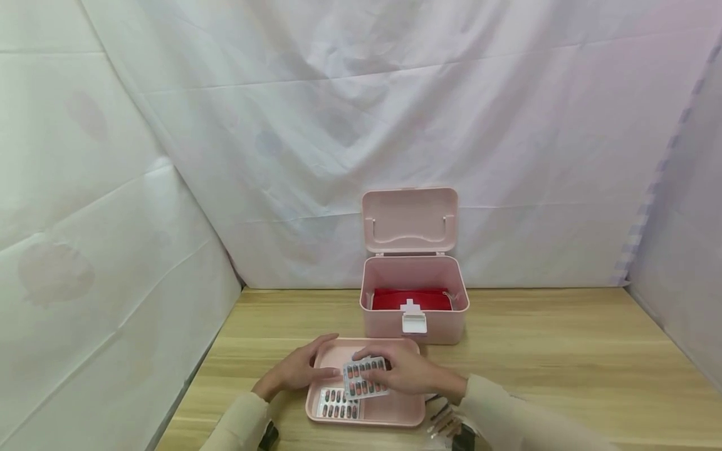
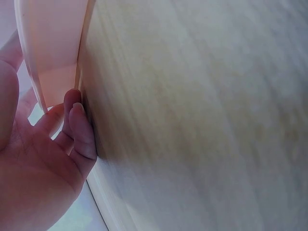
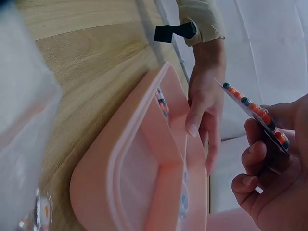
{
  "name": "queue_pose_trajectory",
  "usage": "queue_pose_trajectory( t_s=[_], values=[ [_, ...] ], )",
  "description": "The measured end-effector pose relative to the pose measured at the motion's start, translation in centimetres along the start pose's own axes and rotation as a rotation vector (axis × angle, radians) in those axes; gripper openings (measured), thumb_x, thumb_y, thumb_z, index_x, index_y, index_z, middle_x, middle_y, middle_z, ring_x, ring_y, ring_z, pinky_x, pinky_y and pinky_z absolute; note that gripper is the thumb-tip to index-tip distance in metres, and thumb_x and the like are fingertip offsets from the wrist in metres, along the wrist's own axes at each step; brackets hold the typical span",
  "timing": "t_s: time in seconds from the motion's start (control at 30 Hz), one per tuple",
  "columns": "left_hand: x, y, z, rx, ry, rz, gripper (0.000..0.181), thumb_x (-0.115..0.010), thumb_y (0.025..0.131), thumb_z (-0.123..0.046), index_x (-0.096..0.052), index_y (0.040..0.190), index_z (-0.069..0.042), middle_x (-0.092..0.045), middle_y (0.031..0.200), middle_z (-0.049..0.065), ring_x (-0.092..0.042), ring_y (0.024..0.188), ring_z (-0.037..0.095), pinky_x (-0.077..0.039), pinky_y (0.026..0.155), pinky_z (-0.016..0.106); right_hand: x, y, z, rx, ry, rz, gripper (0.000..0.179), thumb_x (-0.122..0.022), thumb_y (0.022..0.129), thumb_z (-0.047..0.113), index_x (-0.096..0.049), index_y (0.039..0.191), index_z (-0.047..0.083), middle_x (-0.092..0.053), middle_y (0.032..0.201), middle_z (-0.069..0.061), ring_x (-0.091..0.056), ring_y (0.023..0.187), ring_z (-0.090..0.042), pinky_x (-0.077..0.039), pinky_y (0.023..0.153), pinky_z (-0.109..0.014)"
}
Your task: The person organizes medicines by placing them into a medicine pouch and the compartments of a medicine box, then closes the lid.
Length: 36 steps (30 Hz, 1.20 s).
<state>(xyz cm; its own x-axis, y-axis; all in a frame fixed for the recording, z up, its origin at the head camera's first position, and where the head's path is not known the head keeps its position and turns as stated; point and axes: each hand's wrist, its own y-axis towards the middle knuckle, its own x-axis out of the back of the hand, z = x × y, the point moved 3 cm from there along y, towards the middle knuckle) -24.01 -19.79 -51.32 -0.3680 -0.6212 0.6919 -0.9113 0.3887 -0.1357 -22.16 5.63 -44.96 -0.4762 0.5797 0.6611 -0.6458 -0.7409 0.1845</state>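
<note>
My right hand (image 1: 407, 371) pinches a blister pack (image 1: 356, 389) of orange and dark capsules, thumb on its face and fingers behind. In the right wrist view this blister pack (image 3: 255, 115) is tilted, raised above the tray's rim. My left hand (image 1: 299, 369) holds the left side of the pink divided tray (image 1: 403, 412). Its thumb reaches over the rim, and the left wrist view has curled fingers (image 2: 82, 130) against the tray's outer wall. A second blister pack (image 1: 329, 411) of capsules lies in the tray's front left compartment, partly covered by the held one.
Behind the tray stands a pink box (image 1: 383, 326) with its lid (image 1: 410, 216) raised and a white latch (image 1: 414, 323) at the front. Inside lies a red pouch (image 1: 408, 299). Clear plastic packaging (image 1: 442, 423) with brownish strips is beside the tray's front right corner. White cloth (image 1: 310, 156) hangs behind.
</note>
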Motion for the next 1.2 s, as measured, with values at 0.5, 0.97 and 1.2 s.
queue_pose_trajectory(
  t_s=[0.5,0.97,1.2],
  values=[
    [0.1,0.3,0.1,-0.019,-0.013,0.021,0.075,-0.073,0.088,-0.019,-0.037,0.153,-0.022,-0.046,0.149,0.018,-0.043,0.135,0.042,-0.034,0.106,0.066,-3.1,2.9,0.9,-0.002,0.078,0.03,0.021,-0.066,0.095,0.017,-0.068,0.116,0.014,-0.067,0.102,0.009,-0.057,0.091,0.002,-0.049,0.084,-0.018],
    [0.2,0.2,-0.2,-0.054,0.028,-0.016,0.068,-0.07,0.092,-0.036,-0.04,0.151,-0.021,-0.048,0.147,0.02,-0.046,0.133,0.042,-0.036,0.107,0.063,-6.1,3.5,0.4,-0.043,-0.03,0.04,0.025,-0.065,0.096,0.02,-0.065,0.12,0.019,-0.064,0.094,0.015,-0.052,0.079,0.004,-0.046,0.075,-0.015],
    [0.2,0.2,-0.1,-0.088,0.033,-0.016,0.069,-0.07,0.092,-0.036,-0.039,0.152,-0.018,-0.047,0.147,0.022,-0.045,0.133,0.044,-0.036,0.106,0.064,-6.8,3.7,0.3,-0.033,-0.059,0.031,0.029,-0.067,0.095,0.018,-0.064,0.123,0.019,-0.066,0.095,0.014,-0.053,0.079,0.004,-0.045,0.076,-0.015]
  ],
)
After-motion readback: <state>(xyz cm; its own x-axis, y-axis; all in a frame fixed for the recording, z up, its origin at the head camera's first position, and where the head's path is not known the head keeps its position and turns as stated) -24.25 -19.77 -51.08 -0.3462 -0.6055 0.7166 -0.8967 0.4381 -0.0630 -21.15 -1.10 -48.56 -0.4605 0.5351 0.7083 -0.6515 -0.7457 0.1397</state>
